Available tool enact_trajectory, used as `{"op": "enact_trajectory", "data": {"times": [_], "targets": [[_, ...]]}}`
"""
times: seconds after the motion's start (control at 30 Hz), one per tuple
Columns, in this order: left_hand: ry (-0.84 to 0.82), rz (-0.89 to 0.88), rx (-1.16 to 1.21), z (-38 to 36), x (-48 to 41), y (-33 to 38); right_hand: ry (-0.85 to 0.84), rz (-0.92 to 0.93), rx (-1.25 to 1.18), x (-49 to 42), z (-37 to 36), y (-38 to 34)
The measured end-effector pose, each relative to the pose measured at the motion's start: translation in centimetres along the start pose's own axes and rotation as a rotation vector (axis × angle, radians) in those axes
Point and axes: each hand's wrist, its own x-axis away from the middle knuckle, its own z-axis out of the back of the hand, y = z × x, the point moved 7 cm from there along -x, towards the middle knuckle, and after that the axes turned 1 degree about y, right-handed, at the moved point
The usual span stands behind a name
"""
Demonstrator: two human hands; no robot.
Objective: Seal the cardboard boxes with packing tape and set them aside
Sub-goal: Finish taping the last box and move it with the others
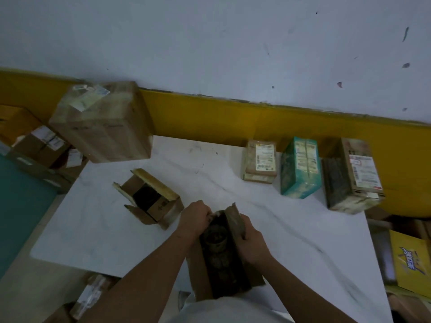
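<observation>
A small brown cardboard box [221, 259] stands open at the near edge of the white table [291, 229], dark contents showing inside. My left hand [194, 219] grips its far left flap. My right hand [250, 238] holds the raised right flap, fingers curled round it. A second open box [151, 199] lies to the left with its flaps spread. No tape roll is in view.
A large brown box [102, 122] sits at the table's far left corner. Three closed boxes, brown [260, 162], teal [299, 167] and dark brown [352, 173], line the far right by the yellow wall strip. More boxes [39, 145] lie on the floor left; a yellow carton [410, 262] lies right.
</observation>
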Motion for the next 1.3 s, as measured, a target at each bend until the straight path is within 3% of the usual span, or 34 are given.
{"op": "enact_trajectory", "data": {"times": [0.1,0.23,0.37,0.53,0.7,0.8,0.9,0.97,1.03,1.1,1.3], "targets": [[-0.025,-0.032,0.030,-0.4,-0.1,0.2,0.025,-0.034,-0.052,-0.2,-0.1,0.5],[-0.252,0.026,0.257,-2.6,0.8,-0.6,0.008,-0.024,-0.030,0.0,-0.3,0.4],[-0.125,0.015,0.268,-2.0,1.3,-0.9,0.017,-0.014,0.021,0.2,-0.2,-0.5],[-0.140,-0.093,0.004,0.2,1.3,-0.2,0.041,0.171,0.044,-0.2,0.9,-3.0],[-0.074,-0.153,-0.219,2.9,1.9,-0.5,-0.078,0.244,0.321,-2.6,1.7,-4.6],[-0.027,-0.068,-0.209,4.5,2.7,-1.4,0.101,0.314,0.547,-3.4,3.3,-6.0],[0.030,0.057,-0.136,4.9,3.2,-3.0,0.403,0.217,0.627,-3.3,5.8,-5.1],[0.061,0.146,-0.088,5.0,3.6,-4.2,0.497,0.065,0.456,-3.2,7.1,-2.5],[0.117,0.207,-0.031,5.8,4.1,-4.8,0.397,-0.110,0.125,-3.4,7.1,0.3],[0.155,0.207,0.022,6.5,4.4,-4.5,0.260,-0.224,-0.016,-3.6,6.1,1.3],[0.151,0.248,0.294,5.7,4.4,-4.9,0.289,-0.057,0.306,-4.0,7.0,-0.6]]}}
